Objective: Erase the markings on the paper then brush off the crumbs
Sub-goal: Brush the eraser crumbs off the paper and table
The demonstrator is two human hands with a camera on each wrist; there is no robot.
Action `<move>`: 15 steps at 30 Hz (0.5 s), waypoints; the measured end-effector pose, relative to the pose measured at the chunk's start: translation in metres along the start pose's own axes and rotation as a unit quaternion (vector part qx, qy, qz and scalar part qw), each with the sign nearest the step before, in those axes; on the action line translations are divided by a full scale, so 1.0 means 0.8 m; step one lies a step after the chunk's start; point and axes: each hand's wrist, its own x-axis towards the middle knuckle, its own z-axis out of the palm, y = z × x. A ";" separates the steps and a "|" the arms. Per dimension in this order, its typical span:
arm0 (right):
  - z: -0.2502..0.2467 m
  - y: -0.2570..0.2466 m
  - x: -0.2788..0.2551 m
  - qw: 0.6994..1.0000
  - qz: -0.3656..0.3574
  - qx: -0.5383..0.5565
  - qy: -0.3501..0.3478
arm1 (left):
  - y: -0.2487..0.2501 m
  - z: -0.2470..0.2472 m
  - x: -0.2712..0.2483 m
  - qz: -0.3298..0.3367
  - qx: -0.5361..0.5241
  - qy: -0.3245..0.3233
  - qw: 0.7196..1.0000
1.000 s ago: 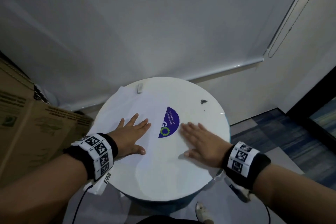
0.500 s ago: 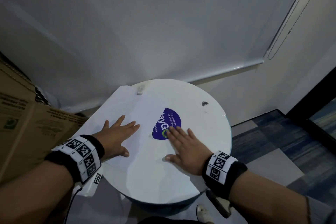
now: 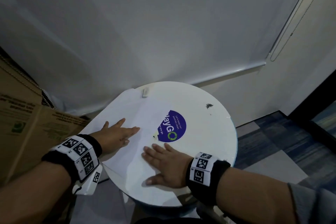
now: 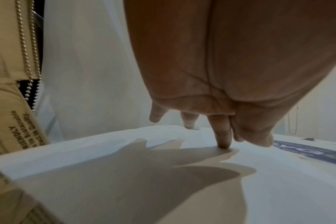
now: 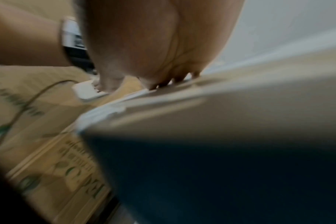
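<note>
Round table point(image 3: 209, 151): I see its white top filling the lower middle of my head view, with a dark blue side wall below the rim in the right wrist view.
Paper point(image 3: 127, 111): a white sheet lies flat on the left half of the table, its left part hanging past the rim; its right edge covers part of the purple sticker point(image 3: 177, 126).
Left hand point(image 3: 114, 135): I have it palm down on the paper, fingers straight and slightly spread, pointing toward the sticker. In the left wrist view one fingertip point(image 4: 223, 145) touches the sheet, while two other fingers are lifted off it.
Right hand point(image 3: 163, 165): flat, palm down on the near right part of the paper, fingers straight and close together, tips just short of the sticker, thumb stretched toward me. It holds nothing.
Eraser point(image 3: 145, 92): a small white block at the far edge of the table, touching the paper's far corner, well apart from both hands.
Crumbs point(image 3: 209, 105): a dark little heap on bare tabletop, far right, clear of the paper.
Cardboard boxes point(image 3: 27, 123): stacked just left of the table.
</note>
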 end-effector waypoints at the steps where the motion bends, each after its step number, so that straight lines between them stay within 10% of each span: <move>1: -0.005 0.006 0.000 1.000 0.028 0.014 -0.002 | -0.001 0.000 0.001 0.002 0.000 0.003 1.000; 7: -0.030 0.049 -0.012 0.985 0.174 0.020 -0.002 | -0.001 0.001 -0.001 0.014 0.012 -0.002 1.000; 15: -0.017 0.009 0.015 0.999 0.008 -0.031 -0.030 | 0.014 -0.017 -0.006 0.001 0.043 -0.010 0.999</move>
